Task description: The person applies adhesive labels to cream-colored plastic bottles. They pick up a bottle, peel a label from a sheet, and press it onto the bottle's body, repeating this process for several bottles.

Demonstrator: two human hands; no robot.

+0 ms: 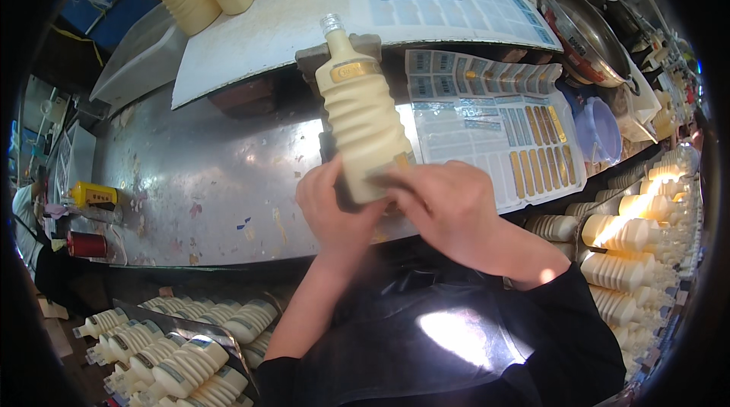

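Observation:
A cream ribbed bottle (366, 118) with a clear, shiny neck lies tilted on a dark support (308, 57), its neck pointing away from me. Around its near end my left hand (328, 198) is closed, thumb along the base. My right hand (449, 198) has its fingers pinched together against the bottle's lower right side. A small gold-brown label (404, 159) peeks out by those fingertips; the rest of it is covered. Near the shoulder of the bottle sits another gold label (357, 70).
Sticker sheets (525, 152) lie right of the bottle; more rest on a raised white board (266, 34). Cream bottles fill crates at lower left and right. A metal pan (585, 27), purple bucket (598, 131), yellow container (93, 195) and red spool (87, 244) flank the metal table (205, 171).

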